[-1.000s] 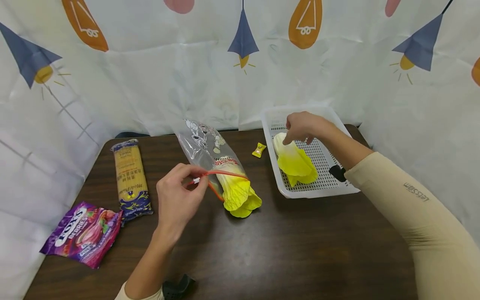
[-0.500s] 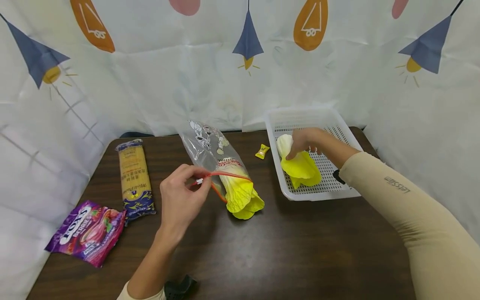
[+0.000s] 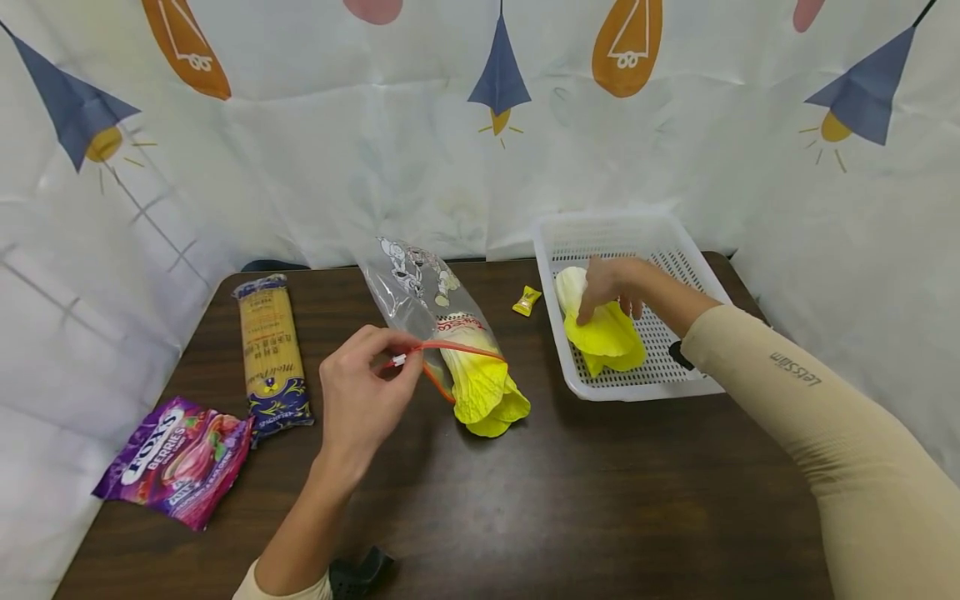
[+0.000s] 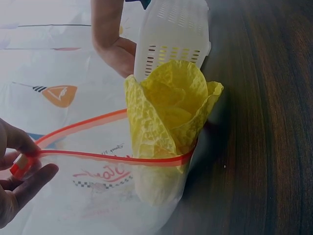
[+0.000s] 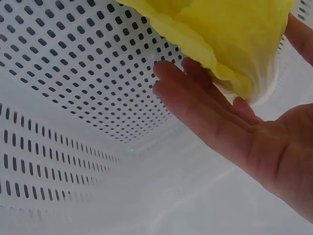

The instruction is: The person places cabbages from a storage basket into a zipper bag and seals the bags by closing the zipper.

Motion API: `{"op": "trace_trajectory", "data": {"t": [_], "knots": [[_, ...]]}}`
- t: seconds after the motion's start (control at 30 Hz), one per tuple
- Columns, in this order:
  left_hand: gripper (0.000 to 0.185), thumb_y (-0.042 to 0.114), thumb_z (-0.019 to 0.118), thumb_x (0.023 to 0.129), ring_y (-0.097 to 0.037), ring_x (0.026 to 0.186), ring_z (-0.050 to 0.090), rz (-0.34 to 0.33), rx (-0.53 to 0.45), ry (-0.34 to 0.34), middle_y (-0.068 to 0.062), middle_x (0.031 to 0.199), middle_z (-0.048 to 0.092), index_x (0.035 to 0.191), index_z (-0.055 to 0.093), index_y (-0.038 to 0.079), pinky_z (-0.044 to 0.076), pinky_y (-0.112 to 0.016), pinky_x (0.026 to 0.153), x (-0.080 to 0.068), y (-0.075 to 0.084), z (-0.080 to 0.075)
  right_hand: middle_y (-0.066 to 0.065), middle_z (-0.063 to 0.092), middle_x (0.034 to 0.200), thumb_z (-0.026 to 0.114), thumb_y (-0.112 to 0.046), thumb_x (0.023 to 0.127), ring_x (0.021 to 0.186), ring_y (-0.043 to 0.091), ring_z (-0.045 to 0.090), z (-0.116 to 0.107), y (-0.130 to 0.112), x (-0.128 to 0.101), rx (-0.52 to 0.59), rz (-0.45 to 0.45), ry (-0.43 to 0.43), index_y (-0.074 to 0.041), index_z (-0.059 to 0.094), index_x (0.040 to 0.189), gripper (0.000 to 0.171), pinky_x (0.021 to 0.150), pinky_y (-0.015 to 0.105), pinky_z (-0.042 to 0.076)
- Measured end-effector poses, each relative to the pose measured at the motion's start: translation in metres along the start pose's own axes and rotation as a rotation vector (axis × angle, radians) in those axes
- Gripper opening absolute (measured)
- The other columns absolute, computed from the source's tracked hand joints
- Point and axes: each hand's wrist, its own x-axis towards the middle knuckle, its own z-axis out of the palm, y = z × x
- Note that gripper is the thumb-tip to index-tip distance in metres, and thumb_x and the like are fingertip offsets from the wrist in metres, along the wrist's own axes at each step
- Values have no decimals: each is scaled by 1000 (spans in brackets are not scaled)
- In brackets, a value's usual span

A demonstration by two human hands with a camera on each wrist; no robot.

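Note:
My left hand (image 3: 401, 358) pinches the white slider on the red zip strip (image 3: 457, 347) of a clear printed bag (image 3: 408, 287), holding its mouth apart. A yellow cabbage (image 3: 483, 392) lies in the bag, its leafy end sticking out onto the table. The left wrist view shows that cabbage (image 4: 171, 112) ringed by the zip strip (image 4: 107, 156), my left hand (image 4: 19, 166) at the strip's end. My right hand (image 3: 611, 287) reaches into the white perforated basket (image 3: 637, 387) and grips the pale base of a second yellow cabbage (image 3: 607, 337). Seen from the right wrist, fingers (image 5: 195, 98) and thumb flank this cabbage (image 5: 230, 34).
A spaghetti packet (image 3: 266, 354) and a purple candy bag (image 3: 176, 462) lie at the table's left. A small yellow wrapped sweet (image 3: 527, 300) sits between bag and basket. A black object (image 3: 360, 571) pokes in at the near edge. A printed curtain hangs behind.
My right hand has come down from above the basket onto the second cabbage and closed round its base. The left hand and bag have stayed put.

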Motion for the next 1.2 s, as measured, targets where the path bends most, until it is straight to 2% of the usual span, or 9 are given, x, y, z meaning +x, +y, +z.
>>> {"op": "trace_trajectory", "data": {"t": [0.2, 0.33, 0.57, 0.77, 1.2], "knots": [[8, 10, 81, 86, -14, 81, 69, -2, -6, 0, -1, 90, 71, 94, 80, 10, 65, -39, 74, -1, 0, -1, 32, 39, 145, 82, -26, 83, 129, 57, 54, 0, 0, 0, 59, 7, -15, -2, 12, 149, 99, 86, 61, 60], [8, 10, 81, 86, -15, 81, 69, -2, -10, 1, -1, 90, 71, 93, 80, 9, 65, -40, 74, -2, 0, -1, 30, 36, 145, 81, -21, 85, 133, 55, 49, -1, 2, -2, 135, 3, -41, -5, 8, 151, 100, 89, 65, 58], [8, 10, 81, 86, -13, 81, 68, -3, -16, -5, 0, 90, 71, 94, 80, 10, 65, -38, 74, -2, 0, 0, 29, 34, 144, 78, -18, 88, 130, 54, 50, -4, 10, -7, 192, -27, -87, -6, 12, 147, 90, 93, 66, 56], [8, 10, 81, 86, -15, 82, 69, -6, -15, -7, -1, 90, 71, 94, 80, 10, 65, -40, 75, -2, 1, -1, 28, 34, 141, 75, -17, 90, 125, 49, 52, -10, 13, -12, 230, -54, -120, -9, 13, 143, 82, 95, 61, 57], [7, 10, 80, 87, -14, 82, 67, -6, -25, -7, 0, 91, 71, 94, 80, 10, 65, -40, 74, 0, 1, -2, 28, 39, 139, 76, -26, 90, 115, 42, 58, -24, 29, -26, 200, -131, -57, -11, 16, 146, 83, 90, 49, 61]]}}
